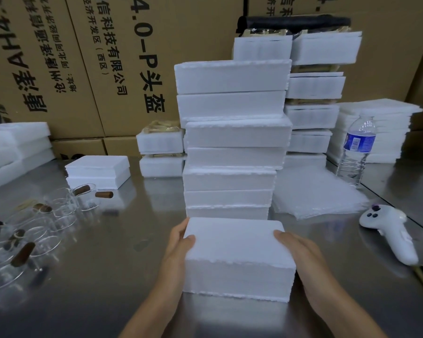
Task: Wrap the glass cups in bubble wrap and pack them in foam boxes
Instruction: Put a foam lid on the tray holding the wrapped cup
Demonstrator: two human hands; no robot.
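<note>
A closed white foam box (237, 254) sits on the steel table right in front of me. My left hand (178, 242) grips its left side and my right hand (298, 250) grips its right side, thumbs on the lid. Directly behind it rises a tall stack of foam boxes (232, 137). Several glass cups (59, 211) with brown wooden handles lie at the left of the table. A pile of bubble wrap sheets (315, 191) lies to the right of the stack.
A water bottle (357, 150) stands at the right, with a white handheld controller (388, 230) nearer me. More foam boxes (98, 172) and foam sheets (376, 128) sit around the table. Large cardboard cartons (83, 57) form the back wall.
</note>
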